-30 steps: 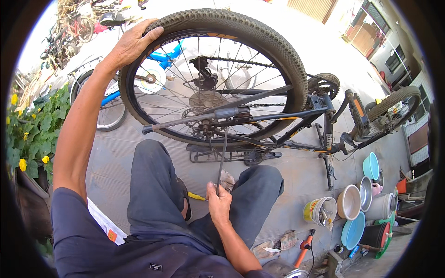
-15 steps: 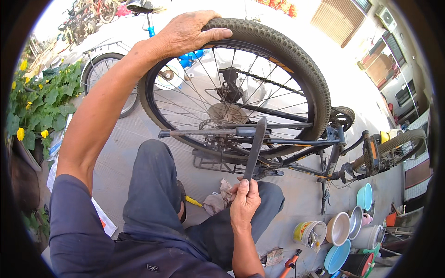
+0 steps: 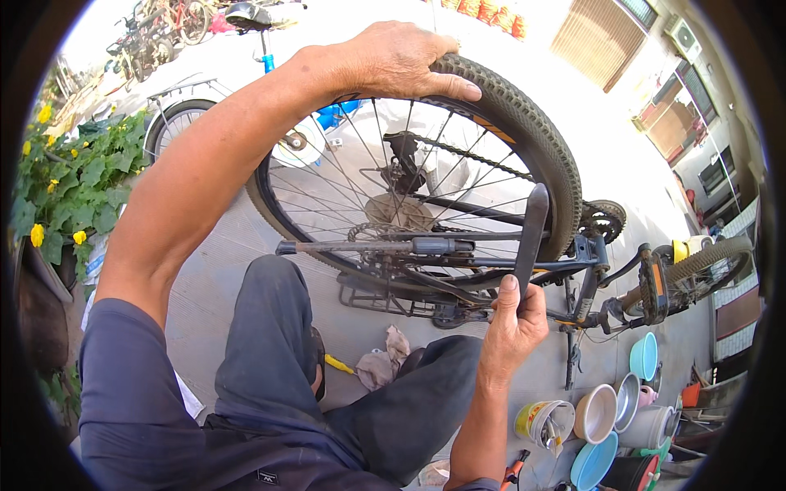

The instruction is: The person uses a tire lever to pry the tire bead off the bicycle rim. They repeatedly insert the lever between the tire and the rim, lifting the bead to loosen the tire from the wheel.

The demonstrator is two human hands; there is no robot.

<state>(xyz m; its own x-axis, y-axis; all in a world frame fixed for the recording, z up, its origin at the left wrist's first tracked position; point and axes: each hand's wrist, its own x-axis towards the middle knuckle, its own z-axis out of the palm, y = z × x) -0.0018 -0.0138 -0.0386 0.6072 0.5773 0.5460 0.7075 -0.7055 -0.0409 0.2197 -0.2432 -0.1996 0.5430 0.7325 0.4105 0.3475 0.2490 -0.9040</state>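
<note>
You've got a gap of floor between your left arm and knee. The black bike stretches across in front of you, rear tyre closest, and your left hand is hooked over the tyre's top edge, gripping it. Blue basin and yellow-and-white bucket crowd the lower right, past your forearm. Your right hand is wrapped round one end of a dark flat bar, free tip up in front of the rim; can't tell if they touch. Greyish rag lies between your knees, little yellow strip just beside it.
</note>
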